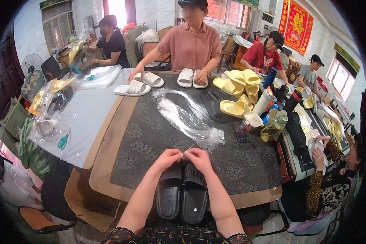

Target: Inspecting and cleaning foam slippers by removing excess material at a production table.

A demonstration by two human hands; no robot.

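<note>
A pair of black slide slippers [168,195] stands side by side at the table's near edge, toes pointing away from me. Just above their toe ends, my left hand [168,160] and my right hand [199,159] meet, each closed in a pinch. Whatever thin thing lies between the fingertips is too small to make out; fine clear strands show around them. Beyond my hands lies a loose bundle of clear plastic strands [179,118] on the dark patterned table mat [140,142].
Across the table a person in a pink shirt touches white slippers [134,88]. Yellow slippers [234,107], bottles [265,101] and a jar [275,127] crowd the right side. Green-handled scissors [63,141] lie on the white-covered table at left. Other people work around the room.
</note>
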